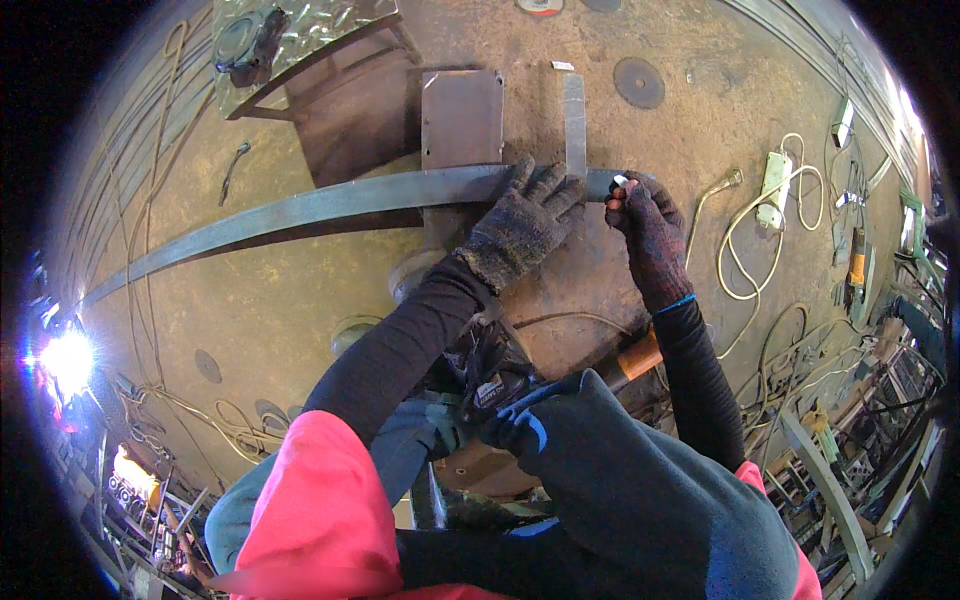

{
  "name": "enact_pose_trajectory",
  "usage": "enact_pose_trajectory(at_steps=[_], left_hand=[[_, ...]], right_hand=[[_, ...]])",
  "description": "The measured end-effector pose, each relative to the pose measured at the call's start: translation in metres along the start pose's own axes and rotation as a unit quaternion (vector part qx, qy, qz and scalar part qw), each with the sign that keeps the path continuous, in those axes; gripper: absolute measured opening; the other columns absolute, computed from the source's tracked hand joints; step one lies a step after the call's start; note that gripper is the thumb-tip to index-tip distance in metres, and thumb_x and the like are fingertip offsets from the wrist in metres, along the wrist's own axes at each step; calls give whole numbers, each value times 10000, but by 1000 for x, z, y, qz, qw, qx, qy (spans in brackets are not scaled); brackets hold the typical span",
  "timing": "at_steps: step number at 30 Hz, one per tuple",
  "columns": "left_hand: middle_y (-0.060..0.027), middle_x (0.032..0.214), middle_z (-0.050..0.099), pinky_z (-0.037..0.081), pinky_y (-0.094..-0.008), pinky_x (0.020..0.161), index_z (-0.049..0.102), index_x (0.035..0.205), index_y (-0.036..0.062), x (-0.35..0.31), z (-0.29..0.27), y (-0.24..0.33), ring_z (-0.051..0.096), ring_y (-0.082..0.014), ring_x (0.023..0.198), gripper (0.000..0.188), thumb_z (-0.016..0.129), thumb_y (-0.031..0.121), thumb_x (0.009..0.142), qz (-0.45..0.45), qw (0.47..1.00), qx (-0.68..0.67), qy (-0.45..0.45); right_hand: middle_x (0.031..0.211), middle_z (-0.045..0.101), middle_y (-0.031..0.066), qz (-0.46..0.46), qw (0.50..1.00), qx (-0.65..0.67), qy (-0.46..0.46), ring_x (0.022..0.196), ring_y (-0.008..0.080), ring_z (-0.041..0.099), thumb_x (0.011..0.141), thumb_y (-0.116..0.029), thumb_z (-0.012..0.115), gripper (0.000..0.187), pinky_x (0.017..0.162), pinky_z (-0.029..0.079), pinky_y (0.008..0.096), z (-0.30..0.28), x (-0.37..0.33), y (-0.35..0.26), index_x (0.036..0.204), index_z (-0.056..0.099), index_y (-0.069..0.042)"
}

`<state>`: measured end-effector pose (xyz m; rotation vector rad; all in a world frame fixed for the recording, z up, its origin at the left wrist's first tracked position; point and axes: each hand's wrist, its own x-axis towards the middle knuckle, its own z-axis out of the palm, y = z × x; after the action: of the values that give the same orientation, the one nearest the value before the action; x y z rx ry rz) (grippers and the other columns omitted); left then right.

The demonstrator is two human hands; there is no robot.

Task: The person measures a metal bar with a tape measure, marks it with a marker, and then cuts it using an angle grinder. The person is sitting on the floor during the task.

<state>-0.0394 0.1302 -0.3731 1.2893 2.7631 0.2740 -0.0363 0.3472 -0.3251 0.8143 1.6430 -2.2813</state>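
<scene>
My left hand point(520, 230), in a dark knitted glove, lies with its fingers spread across a long grey flat metal bar point(345, 202). The bar runs from the far left to just under my right hand. Closed in a pinch, my gloved right hand point(650, 235) holds a small white piece point(620, 181) at the bar's right end; it is too small to tell its kind. A narrow grey metal strip point(575, 120) reaches away from the bar, close to my left fingertips. Behind the bar lies a brown rectangular steel plate point(462, 115).
Farther left stands a brown metal frame piece point(360, 125). A thin dark disc point(638, 82) lies at the back. To the right are a white power strip point(775, 188) with looped cable and an orange-bodied tool point(857, 262). A glaring light point(65, 360) shines at far left.
</scene>
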Motion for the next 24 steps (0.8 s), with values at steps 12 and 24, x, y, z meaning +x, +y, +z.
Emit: enact_pose_trajectory(at_steps=[12, 24], left_hand=[[-63, 1580, 496, 235, -635, 1254, 639, 1422, 200, 0, -5, 2, 394, -333, 1501, 479, 565, 231, 950, -12, 1000, 11, 11], [-100, 1474, 575, 301, -647, 1212, 688, 1318, 147, 2, -1, 0, 472, -363, 1421, 430, 607, 234, 904, -10, 997, -36, 69]], right_hand=[[882, 722, 98, -44, 981, -186, -18, 745, 167, 694, 1020, -182, 683, 222, 683, 586, 310, 14, 11, -12, 1122, 691, 15], [847, 720, 86, -47, 970, -238, -26, 701, 144, 682, 1001, -175, 709, 209, 638, 561, 291, 18, 23, -12, 1092, 697, 13]])
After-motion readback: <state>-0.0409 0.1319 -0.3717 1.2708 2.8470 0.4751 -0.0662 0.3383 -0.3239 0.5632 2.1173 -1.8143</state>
